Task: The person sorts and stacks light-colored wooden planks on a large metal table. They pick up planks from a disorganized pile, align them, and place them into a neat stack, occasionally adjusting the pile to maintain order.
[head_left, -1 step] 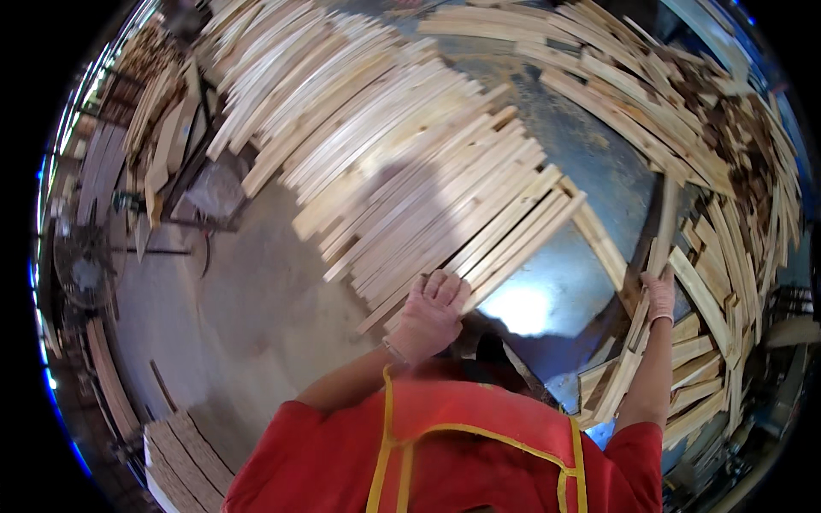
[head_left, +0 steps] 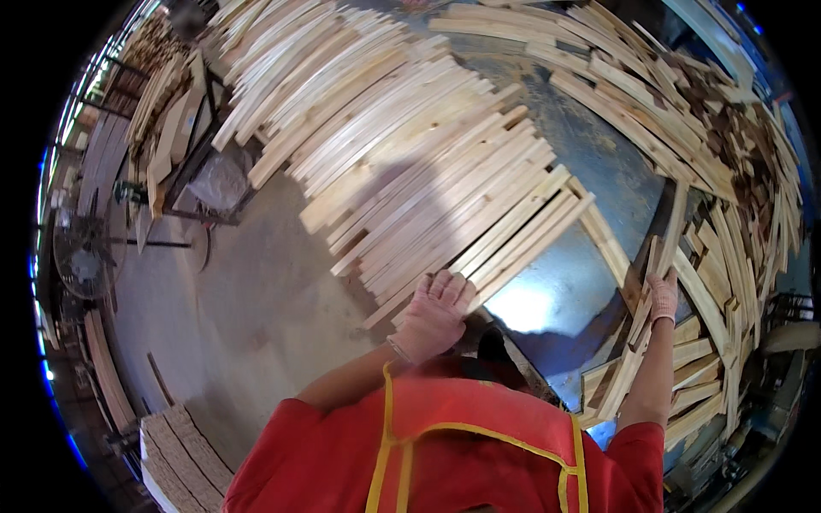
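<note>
We look down over our own red shirt and yellow apron straps [head_left: 389, 445] at a woodworking bench. At far left, on the grey concrete floor [head_left: 248, 316], stand a fan [head_left: 81, 261] and a dark metal rack of lumber [head_left: 184, 128], with a stack of boards [head_left: 175, 453] low at the left edge.

Our gloved left hand [head_left: 432, 315] rests flat, fingers spread wide and closed on nothing, on the near ends of a big stack of pale wooden slats [head_left: 428, 179]. The slats lie side by side, their long axes running from lower left up to upper right, away from us.

To the right lies bare blue-grey metal tabletop [head_left: 564, 274] with a bright glare patch.

Our gloved right hand [head_left: 660, 297] has its fingers curled around a single long wooden strip [head_left: 646, 321], gripped mid-length. The strip runs nearly upright, leaning slightly right at the top. Beyond it, loose offcuts [head_left: 727, 197] heap along the right rim.
</note>
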`<action>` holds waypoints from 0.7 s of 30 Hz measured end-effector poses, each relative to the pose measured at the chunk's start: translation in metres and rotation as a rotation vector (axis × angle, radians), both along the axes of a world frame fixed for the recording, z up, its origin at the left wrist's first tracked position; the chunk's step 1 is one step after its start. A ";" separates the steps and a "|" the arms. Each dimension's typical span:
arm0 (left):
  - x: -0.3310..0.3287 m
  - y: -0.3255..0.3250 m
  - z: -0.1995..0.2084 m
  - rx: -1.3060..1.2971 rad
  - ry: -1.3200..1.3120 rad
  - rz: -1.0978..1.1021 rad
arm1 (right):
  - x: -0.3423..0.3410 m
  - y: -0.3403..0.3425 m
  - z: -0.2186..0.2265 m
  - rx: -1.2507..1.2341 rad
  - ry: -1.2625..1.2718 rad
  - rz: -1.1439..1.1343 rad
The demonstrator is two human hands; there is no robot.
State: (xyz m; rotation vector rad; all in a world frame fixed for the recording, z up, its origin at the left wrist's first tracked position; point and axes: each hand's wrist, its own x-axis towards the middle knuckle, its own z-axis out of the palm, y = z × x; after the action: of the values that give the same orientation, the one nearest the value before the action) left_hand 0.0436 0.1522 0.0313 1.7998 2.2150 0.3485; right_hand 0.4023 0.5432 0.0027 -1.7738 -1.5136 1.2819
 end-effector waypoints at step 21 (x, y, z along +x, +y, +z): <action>-0.136 -0.094 -0.085 0.644 -1.581 1.502 | -0.061 -0.001 -0.076 0.348 -0.482 0.467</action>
State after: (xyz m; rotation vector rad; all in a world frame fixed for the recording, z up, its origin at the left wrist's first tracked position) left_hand -0.0919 0.0580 -0.0533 -0.6308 1.5306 1.8998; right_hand 0.3409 0.5417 -0.0734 -1.6174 -2.3624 0.7209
